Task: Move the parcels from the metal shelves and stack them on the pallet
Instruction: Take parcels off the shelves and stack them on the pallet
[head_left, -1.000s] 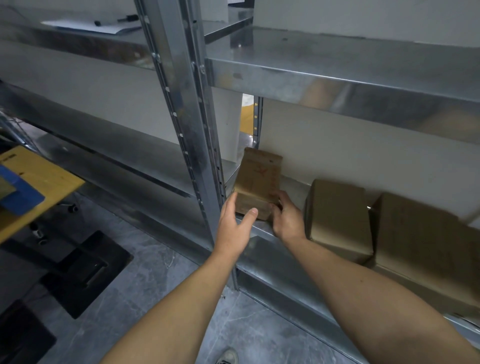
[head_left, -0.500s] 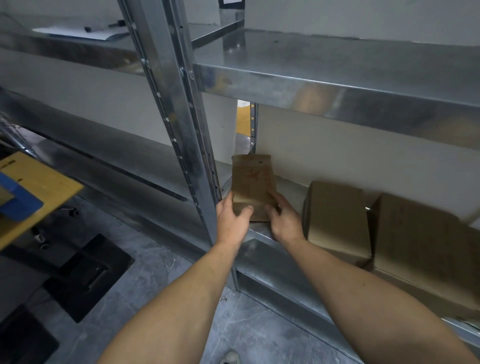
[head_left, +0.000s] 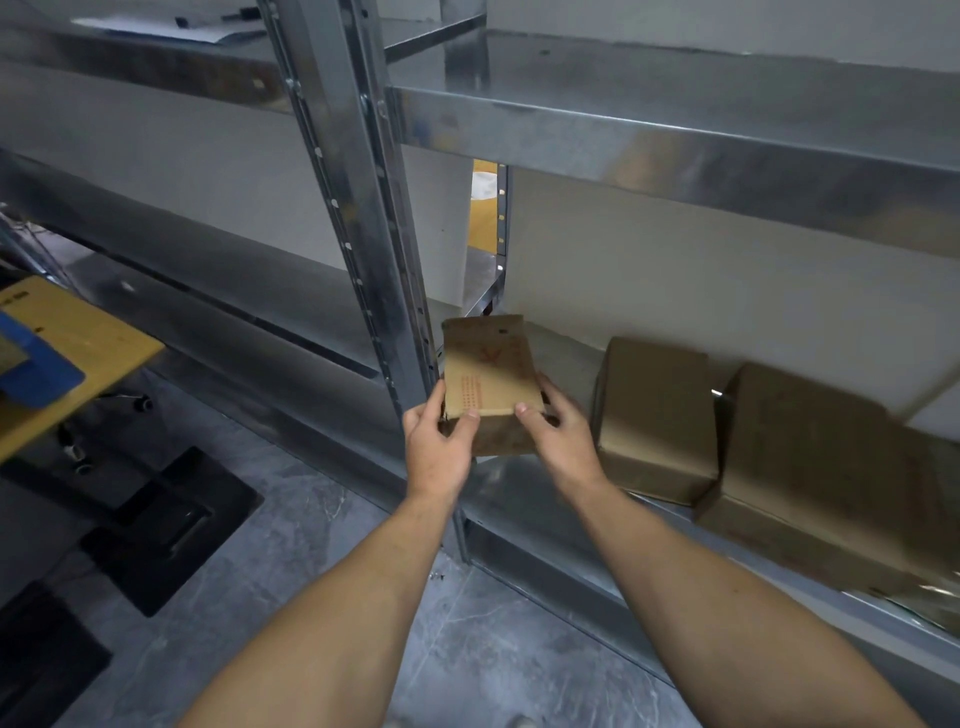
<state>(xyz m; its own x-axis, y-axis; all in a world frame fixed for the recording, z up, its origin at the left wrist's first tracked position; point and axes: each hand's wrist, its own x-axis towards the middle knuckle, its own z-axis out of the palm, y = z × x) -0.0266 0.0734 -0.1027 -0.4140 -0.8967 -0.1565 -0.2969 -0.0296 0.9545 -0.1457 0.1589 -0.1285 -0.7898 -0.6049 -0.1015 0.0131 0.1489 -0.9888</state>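
Note:
A small brown cardboard parcel (head_left: 488, 374) with red print sits at the left end of the lower metal shelf (head_left: 524, 483), beside the upright post. My left hand (head_left: 439, 449) grips its near left corner, thumb on top. My right hand (head_left: 558, 436) grips its near right corner, thumb on top too. Two larger cardboard parcels stand further right on the same shelf: one (head_left: 654, 415) in the middle and one (head_left: 810, 467) at the right. No pallet is in view.
The steel upright post (head_left: 358, 208) stands just left of the held parcel. An upper shelf (head_left: 675, 119) hangs overhead. A yellow wooden table (head_left: 67, 358) with a blue item is at the left. Black mats (head_left: 171, 519) lie on the grey floor.
Both hands closed onto the small parcel's near corners, thumbs moving on top. The parcel has come toward me to the shelf's front edge.

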